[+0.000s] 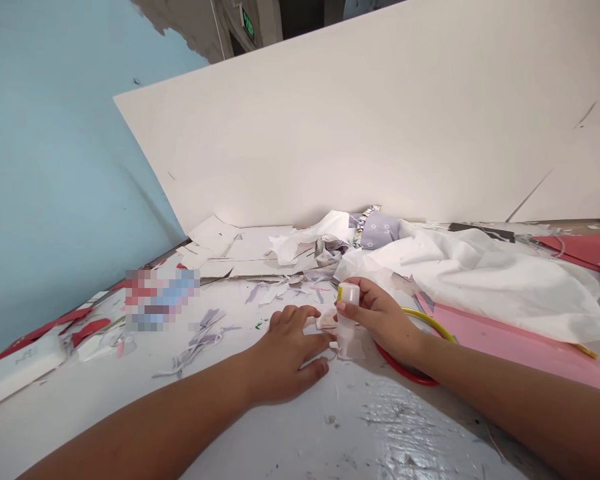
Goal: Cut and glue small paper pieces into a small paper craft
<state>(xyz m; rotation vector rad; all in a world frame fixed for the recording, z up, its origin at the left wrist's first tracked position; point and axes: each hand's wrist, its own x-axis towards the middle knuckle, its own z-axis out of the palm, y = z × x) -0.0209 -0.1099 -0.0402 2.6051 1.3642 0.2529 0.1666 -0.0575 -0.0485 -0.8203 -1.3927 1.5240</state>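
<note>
My right hand point(380, 317) is closed around a small clear glue bottle point(347, 320), held upside down with its tip pressed to a small pale paper piece point(327, 320) on the white table point(280, 427). Beside it, my left hand point(290, 350) lies on the table with its fingers stretched out, the fingertips pinning that paper piece. Both forearms reach in from the bottom edge.
A red and yellow ring point(420, 353) lies under my right wrist, next to a pink sheet point(505, 340). Crumpled white fabric point(480, 273) and paper scraps point(205, 333) lie around. A big white board point(380, 133) leans behind the table. A blue wall point(45, 167) stands left.
</note>
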